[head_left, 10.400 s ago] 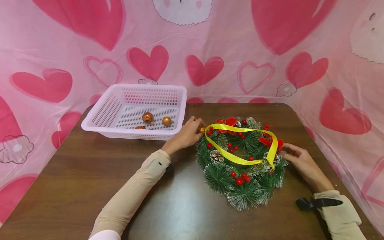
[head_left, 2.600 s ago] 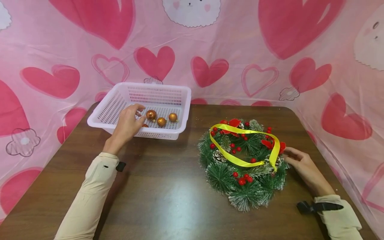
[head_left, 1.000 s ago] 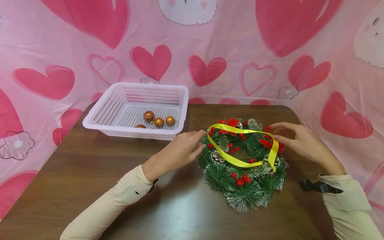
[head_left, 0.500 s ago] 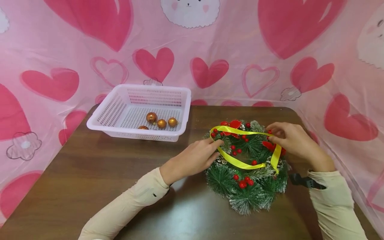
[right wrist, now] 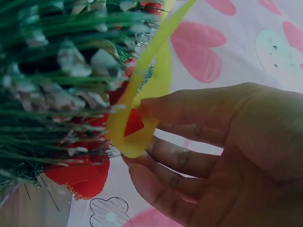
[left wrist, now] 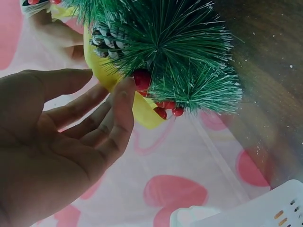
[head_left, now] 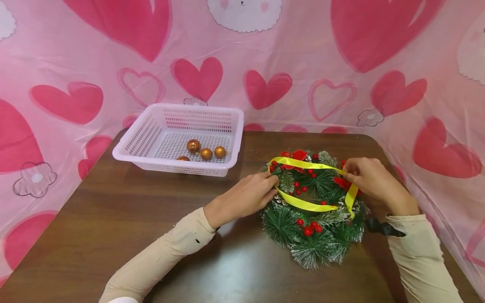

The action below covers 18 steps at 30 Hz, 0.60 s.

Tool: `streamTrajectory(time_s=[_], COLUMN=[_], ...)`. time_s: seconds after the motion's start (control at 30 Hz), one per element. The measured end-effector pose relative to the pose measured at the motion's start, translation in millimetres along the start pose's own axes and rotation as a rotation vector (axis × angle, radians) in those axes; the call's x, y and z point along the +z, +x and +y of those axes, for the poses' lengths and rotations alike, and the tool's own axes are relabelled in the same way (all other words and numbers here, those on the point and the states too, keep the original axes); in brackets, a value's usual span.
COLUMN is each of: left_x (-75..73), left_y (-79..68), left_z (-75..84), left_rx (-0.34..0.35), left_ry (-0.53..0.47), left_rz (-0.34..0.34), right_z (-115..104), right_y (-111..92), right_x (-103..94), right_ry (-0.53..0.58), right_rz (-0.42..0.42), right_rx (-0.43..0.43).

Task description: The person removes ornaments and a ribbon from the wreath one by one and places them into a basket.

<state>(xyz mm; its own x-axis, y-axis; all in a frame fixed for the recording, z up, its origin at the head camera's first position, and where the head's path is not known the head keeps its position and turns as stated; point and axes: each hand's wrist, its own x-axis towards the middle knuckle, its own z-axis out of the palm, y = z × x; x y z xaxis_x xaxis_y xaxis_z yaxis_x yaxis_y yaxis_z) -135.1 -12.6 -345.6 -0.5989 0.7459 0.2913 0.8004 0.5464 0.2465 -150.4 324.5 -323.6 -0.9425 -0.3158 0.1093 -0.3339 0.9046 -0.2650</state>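
Observation:
A green wreath (head_left: 280,225) with red berries, pinecones and red flowers lies on the table. A loop of yellow ribbon (head_left: 307,205) rests over its top. At the wreath's left side my left hand (head_left: 246,197) holds the ribbon's left bend between thumb and curled fingers; in the left wrist view the ribbon (left wrist: 102,71) runs between thumb and fingertips, close to a red berry (left wrist: 141,79). Opposite, my right hand (head_left: 379,183) pinches the ribbon's right bend, with the ribbon (right wrist: 135,149) folded at the thumb and fingertips beside a red flower (right wrist: 87,175).
A white perforated basket (head_left: 166,164) stands at the back left, holding several bronze and gold baubles (head_left: 193,146). The brown table (head_left: 182,261) ends at a pink heart-patterned cloth (head_left: 288,42) behind and on the right.
Earlier my left hand held a gold bauble at the wreath; that bauble now lies in the basket. Both hands have since moved onto the ribbon, the right one up from the wreath's right edge.

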Motion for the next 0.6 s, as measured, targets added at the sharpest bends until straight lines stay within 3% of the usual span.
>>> streamTrajectory(time_s=[0.27, 0.6], left_x=[-7.3, -13.0], left_y=[0.4, 1.1], left_z=[-1.9, -3.7], left_rx=[0.013, -0.044], left_ry=[-0.049, -0.049], left_rz=[0.063, 0.136], right_z=[-1, 1], right_y=[-4, -4], right_x=[-2.1, -7.5], right_ry=[0.003, 0.036], right_rz=[0.203, 0.398], right_rx=[0.033, 0.094])
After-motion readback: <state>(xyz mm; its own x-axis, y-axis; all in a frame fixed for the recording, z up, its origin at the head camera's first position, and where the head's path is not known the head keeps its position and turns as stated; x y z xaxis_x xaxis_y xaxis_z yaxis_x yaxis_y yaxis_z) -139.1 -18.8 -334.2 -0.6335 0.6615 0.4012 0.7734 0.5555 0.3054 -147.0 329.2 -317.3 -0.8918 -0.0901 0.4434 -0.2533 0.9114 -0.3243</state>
